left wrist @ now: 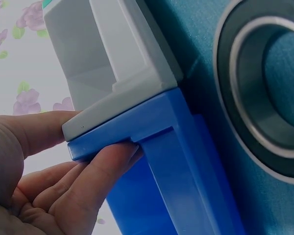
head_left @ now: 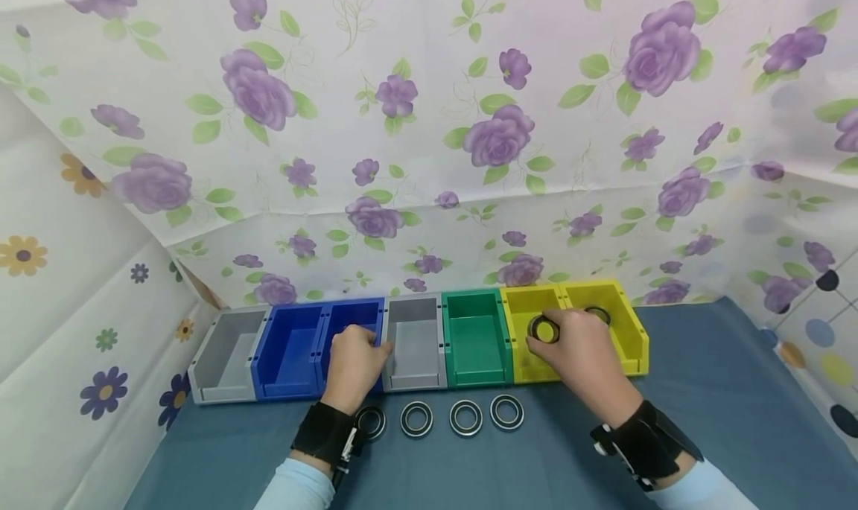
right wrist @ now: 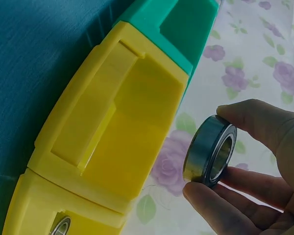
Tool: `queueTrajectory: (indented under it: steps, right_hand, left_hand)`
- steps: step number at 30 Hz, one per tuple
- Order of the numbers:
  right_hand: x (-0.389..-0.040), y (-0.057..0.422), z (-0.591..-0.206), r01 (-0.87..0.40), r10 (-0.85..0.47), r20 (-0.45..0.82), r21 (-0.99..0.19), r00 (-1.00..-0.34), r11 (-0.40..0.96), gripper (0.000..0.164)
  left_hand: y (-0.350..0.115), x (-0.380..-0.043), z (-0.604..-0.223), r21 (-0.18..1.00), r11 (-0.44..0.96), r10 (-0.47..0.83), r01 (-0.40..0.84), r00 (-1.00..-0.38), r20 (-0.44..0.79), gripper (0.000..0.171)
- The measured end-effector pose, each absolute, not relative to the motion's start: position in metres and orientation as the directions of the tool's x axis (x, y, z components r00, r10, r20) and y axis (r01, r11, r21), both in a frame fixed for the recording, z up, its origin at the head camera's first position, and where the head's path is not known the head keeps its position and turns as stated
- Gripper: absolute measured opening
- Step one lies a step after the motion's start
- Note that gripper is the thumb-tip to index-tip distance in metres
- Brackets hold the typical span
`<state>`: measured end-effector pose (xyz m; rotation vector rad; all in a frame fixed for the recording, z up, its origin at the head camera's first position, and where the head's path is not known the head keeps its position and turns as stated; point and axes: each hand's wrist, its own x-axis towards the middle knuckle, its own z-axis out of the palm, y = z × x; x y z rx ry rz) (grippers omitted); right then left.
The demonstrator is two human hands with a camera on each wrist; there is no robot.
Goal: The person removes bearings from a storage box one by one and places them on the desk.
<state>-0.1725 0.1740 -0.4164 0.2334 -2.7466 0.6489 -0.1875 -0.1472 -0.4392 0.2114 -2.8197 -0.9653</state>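
My right hand (head_left: 585, 350) pinches a ball bearing (right wrist: 201, 149) between thumb and fingertips, above the left yellow bin (right wrist: 132, 122). Inside the right yellow bin (head_left: 620, 305) another bearing (right wrist: 62, 226) shows partly. My left hand (head_left: 353, 365) grips the adjoining front side walls of a blue bin (left wrist: 159, 117) and a grey bin (left wrist: 132, 95), thumb on the grey side and fingers on the blue. Several bearings (head_left: 405, 419) lie flat in a row on the cloth in front of the bins, the leftmost partly behind my left wrist.
The bins stand side by side in one row against a flowered sheet (head_left: 429, 160): a grey bin (head_left: 224, 386) at far left, two blue, another grey, a green bin (head_left: 477, 376), then two yellow. Blue cloth (head_left: 442, 473) covers the table.
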Motion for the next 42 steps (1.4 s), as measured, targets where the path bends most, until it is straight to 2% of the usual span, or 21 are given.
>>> queueTrajectory:
  steps: [10, 21, 42]
  right_hand:
    - [-0.157, 0.176, -0.415, -0.216, -0.079, 0.312, -0.433, -0.947, 0.875, 0.046]
    - [-0.142, 0.182, -0.426, -0.247, -0.101, 0.337, -0.427, -0.936, 0.870, 0.041]
    - [-0.124, 0.190, -0.450, -0.169, -0.095, 0.187, -0.429, -0.978, 0.887, 0.048]
  left_hand:
    - [-0.147, -0.188, -0.440, 0.609, 0.789, -0.180, -0.078, -0.978, 0.108, 0.049]
    - [-0.147, -0.188, -0.441, 0.611, 0.788, -0.178, -0.075, -0.978, 0.109, 0.050]
    - [-0.146, -0.187, -0.439, 0.614, 0.783, -0.191, -0.095, -0.977, 0.092, 0.049]
